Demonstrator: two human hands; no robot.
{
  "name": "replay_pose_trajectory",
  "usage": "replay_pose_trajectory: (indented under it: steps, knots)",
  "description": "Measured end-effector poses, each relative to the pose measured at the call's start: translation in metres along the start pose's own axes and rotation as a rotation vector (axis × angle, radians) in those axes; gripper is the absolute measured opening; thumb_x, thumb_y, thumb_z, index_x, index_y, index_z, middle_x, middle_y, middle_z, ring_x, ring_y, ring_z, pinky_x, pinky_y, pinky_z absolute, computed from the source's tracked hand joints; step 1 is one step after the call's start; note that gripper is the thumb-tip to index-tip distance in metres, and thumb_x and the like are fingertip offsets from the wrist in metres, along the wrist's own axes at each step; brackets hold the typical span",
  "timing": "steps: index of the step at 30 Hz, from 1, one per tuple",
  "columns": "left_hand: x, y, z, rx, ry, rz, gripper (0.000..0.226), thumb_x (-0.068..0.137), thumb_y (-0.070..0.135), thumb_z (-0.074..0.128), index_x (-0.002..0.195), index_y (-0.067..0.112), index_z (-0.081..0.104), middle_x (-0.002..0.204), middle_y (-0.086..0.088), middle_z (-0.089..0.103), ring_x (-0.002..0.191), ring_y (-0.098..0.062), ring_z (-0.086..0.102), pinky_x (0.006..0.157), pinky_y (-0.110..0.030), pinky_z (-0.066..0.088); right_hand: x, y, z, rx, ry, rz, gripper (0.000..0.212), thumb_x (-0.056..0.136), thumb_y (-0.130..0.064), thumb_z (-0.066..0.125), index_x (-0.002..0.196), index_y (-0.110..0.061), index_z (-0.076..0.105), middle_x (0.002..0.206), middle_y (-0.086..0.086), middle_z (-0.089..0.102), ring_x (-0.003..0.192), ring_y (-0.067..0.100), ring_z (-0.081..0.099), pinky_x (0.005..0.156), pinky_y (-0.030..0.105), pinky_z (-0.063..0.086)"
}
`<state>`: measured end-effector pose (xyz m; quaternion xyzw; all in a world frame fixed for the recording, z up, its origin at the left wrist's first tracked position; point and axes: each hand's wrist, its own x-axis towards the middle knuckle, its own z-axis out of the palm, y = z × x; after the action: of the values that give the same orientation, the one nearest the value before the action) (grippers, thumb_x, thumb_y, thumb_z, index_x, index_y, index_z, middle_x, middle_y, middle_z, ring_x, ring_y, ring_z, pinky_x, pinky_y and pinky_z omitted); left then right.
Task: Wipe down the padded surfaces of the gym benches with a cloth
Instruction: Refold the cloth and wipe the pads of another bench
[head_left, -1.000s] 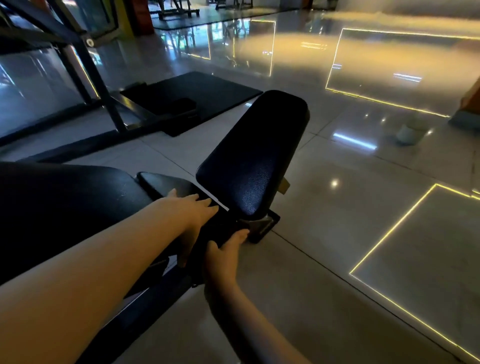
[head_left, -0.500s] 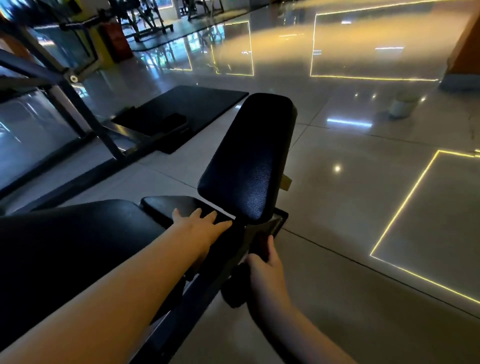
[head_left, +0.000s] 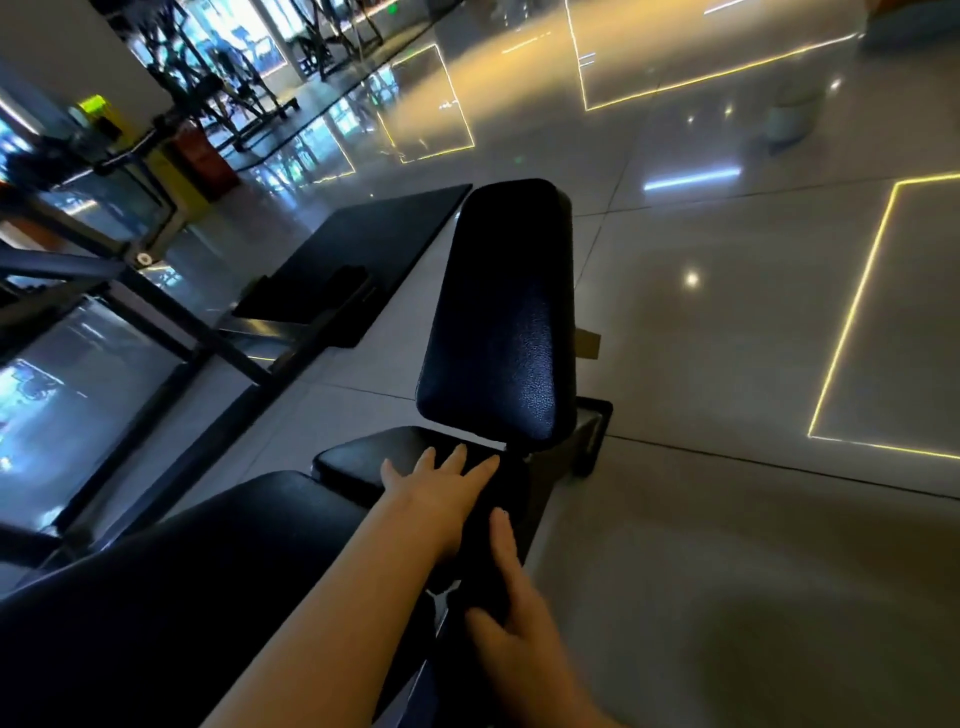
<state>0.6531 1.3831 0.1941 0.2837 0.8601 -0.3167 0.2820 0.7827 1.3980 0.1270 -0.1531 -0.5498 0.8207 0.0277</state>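
Backrest (head_left: 498, 322) now stands steeper than a second ago, left hand (head_left: 436, 499) stays flat with fingers spread on seat pad (head_left: 353, 457), right hand (head_left: 519, 623) has pulled back along frame (head_left: 589, 436), fingers straight, gripping nothing; no cloth visible, so wiping probably hasn't started.
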Motion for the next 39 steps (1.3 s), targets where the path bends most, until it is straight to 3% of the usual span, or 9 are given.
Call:
replay_pose_trajectory:
  steps: [4, 9, 16, 20, 22, 24, 28, 33, 39]
  knots:
    - [0.000, -0.002, -0.005, 0.005, 0.011, -0.004, 0.114, 0.082, 0.020, 0.075, 0.152, 0.038, -0.014, 0.163, -0.002, -0.013, 0.150, -0.031, -0.006, 0.116, -0.065, 0.007, 0.035, -0.005, -0.028, 0.041, 0.174, 0.042, 0.090, 0.070, -0.025, 0.053, 0.148, -0.048, 0.016, 0.156, -0.001, 0.030, 0.139, 0.026, 0.036, 0.111, 0.051, 0.035]
    - [-0.001, -0.003, -0.008, -0.012, 0.051, -0.014, 0.115, 0.079, 0.023, 0.077, 0.153, 0.037, -0.010, 0.164, 0.001, -0.007, 0.150, -0.031, 0.000, 0.116, -0.064, 0.010, 0.069, -0.018, -0.030, -0.007, 0.196, 0.074, 0.099, 0.063, -0.022, 0.048, 0.153, -0.032, 0.010, 0.160, 0.006, 0.015, 0.141, 0.032, 0.031, 0.111, 0.051, 0.035]
    - [0.004, -0.007, 0.001, -0.071, 0.141, 0.037, 0.094, 0.086, 0.017, 0.068, 0.155, 0.033, 0.006, 0.160, -0.002, 0.017, 0.145, -0.031, 0.020, 0.115, -0.059, 0.022, 0.029, -0.022, 0.002, -0.011, 0.105, 0.000, 0.084, 0.088, 0.009, 0.045, 0.154, -0.020, 0.001, 0.162, 0.002, -0.012, 0.148, 0.025, 0.012, 0.114, 0.043, 0.032]
    - [0.009, -0.013, 0.003, -0.150, 0.156, 0.079, 0.076, 0.092, 0.014, 0.058, 0.153, 0.034, 0.017, 0.158, -0.007, 0.026, 0.142, -0.032, 0.028, 0.114, -0.055, 0.025, 0.006, -0.028, -0.007, 0.136, -0.017, 0.090, 0.079, 0.087, 0.008, 0.044, 0.153, -0.028, 0.017, 0.155, 0.006, 0.025, 0.124, 0.028, 0.050, 0.096, 0.034, 0.050]
    - [0.007, -0.012, 0.002, -0.165, 0.130, 0.079, 0.085, 0.088, 0.013, 0.064, 0.153, 0.037, 0.015, 0.158, -0.006, 0.026, 0.142, -0.032, 0.028, 0.114, -0.057, 0.025, -0.001, -0.035, -0.022, 0.200, -0.034, 0.172, 0.072, 0.087, 0.007, 0.045, 0.147, -0.032, 0.035, 0.127, 0.015, 0.053, 0.093, 0.027, 0.062, 0.078, 0.034, 0.054]
    - [0.003, -0.010, 0.001, -0.137, 0.088, 0.077, 0.105, 0.074, 0.012, 0.078, 0.153, 0.038, 0.013, 0.154, -0.004, 0.030, 0.141, -0.033, 0.030, 0.112, -0.059, 0.028, 0.003, -0.040, -0.039, 0.305, 0.054, 0.201, 0.061, 0.086, 0.009, 0.045, 0.134, -0.029, 0.051, 0.116, 0.020, 0.059, 0.095, 0.031, 0.063, 0.080, 0.040, 0.054]
    - [0.002, -0.009, 0.003, -0.057, 0.076, 0.074, 0.128, 0.062, 0.014, 0.088, 0.154, 0.039, 0.003, 0.158, -0.001, 0.023, 0.143, -0.033, 0.026, 0.110, -0.058, 0.033, 0.041, -0.031, -0.054, 0.312, 0.299, 0.255, 0.068, 0.089, 0.005, 0.046, 0.147, -0.030, 0.037, 0.125, 0.014, 0.053, 0.104, 0.030, 0.060, 0.089, 0.040, 0.053]
    - [0.008, -0.010, 0.004, -0.077, 0.089, 0.087, 0.126, 0.061, 0.012, 0.087, 0.154, 0.037, 0.006, 0.157, -0.002, 0.026, 0.142, -0.033, 0.028, 0.110, -0.058, 0.033, 0.070, -0.003, -0.023, 0.072, 0.212, 0.207, 0.096, 0.069, -0.011, 0.053, 0.153, -0.030, 0.010, 0.157, 0.013, 0.020, 0.133, 0.040, 0.040, 0.104, 0.057, 0.042]
    - [0.016, -0.013, 0.005, -0.107, 0.116, 0.086, 0.091, 0.089, 0.016, 0.065, 0.154, 0.037, 0.006, 0.162, 0.000, 0.013, 0.148, -0.031, 0.015, 0.116, -0.059, 0.019, 0.016, -0.015, 0.005, 0.173, 0.040, 0.054, 0.084, 0.089, 0.009, 0.043, 0.154, -0.030, 0.006, 0.161, -0.011, -0.009, 0.145, 0.025, 0.019, 0.113, 0.043, 0.035]
